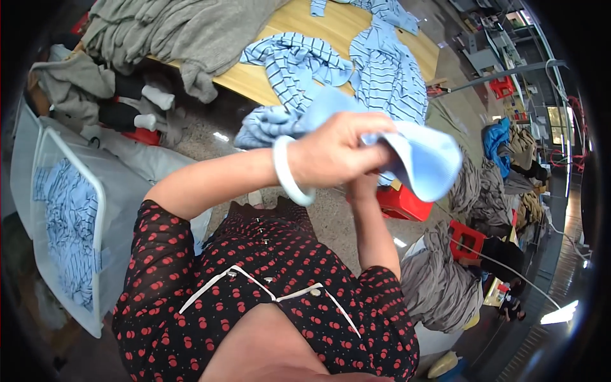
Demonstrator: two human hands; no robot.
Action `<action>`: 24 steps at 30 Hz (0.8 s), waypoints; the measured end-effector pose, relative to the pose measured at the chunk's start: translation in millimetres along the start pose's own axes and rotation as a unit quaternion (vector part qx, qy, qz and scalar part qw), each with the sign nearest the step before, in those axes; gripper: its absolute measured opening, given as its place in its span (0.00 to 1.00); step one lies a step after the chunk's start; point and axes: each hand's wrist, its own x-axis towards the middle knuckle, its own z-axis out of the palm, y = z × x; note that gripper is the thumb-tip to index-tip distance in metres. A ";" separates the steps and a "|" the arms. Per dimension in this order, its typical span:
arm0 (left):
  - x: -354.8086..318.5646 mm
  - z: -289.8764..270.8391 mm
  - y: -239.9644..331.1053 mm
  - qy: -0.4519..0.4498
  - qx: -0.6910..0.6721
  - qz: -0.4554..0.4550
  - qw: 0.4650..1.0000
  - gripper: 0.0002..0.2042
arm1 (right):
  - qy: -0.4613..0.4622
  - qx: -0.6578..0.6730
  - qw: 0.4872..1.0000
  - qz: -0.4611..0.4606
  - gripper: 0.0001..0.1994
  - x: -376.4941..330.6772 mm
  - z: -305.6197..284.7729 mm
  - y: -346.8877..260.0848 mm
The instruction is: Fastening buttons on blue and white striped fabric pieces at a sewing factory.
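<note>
My left hand (344, 149), with a pale bangle on its wrist, is raised in front of me. Its fingers are closed on a light blue cloth piece (429, 159) that curls out to the right. More light blue cloth shows behind the knuckles; whether it is the same piece I cannot tell. Beneath and behind the left hand is my right hand (364, 183), its fingers mostly hidden. Just beyond both hands, blue garments with dark stripes (388, 73) lie on a wooden table (305, 19) and hang over its near edge.
Grey fabric (165, 32) is heaped at the table's left end. To my left, a clear plastic bin (98, 210) holds striped blue cloth. A red stool (407, 202) stands close by the right forearm. Grey cloth piles (439, 283) and another red stool (468, 240) are farther right.
</note>
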 end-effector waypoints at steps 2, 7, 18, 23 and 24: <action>7.6 0.4 -3.3 -0.020 0.198 0.152 0.968 0.11 | -0.051 -0.048 0.994 0.079 0.08 15.2 -41.1 -4.3; -11.2 -18.6 -40.1 0.025 0.203 -0.048 0.978 0.12 | 0.314 -0.003 0.949 -0.010 0.15 40.8 -131.5 -47.0; -35.2 -146.9 -143.6 0.278 0.140 -0.361 0.879 0.12 | 0.306 -0.243 0.908 -0.151 0.15 215.2 -213.6 -4.5; -10.3 -196.3 -160.2 0.358 0.175 -0.395 0.828 0.10 | 0.284 -0.412 0.851 -0.163 0.17 318.3 -255.4 140.8; -5.6 -207.1 -164.5 0.378 0.188 -0.398 0.814 0.10 | 0.266 -0.445 0.840 -0.158 0.17 330.6 -244.7 164.1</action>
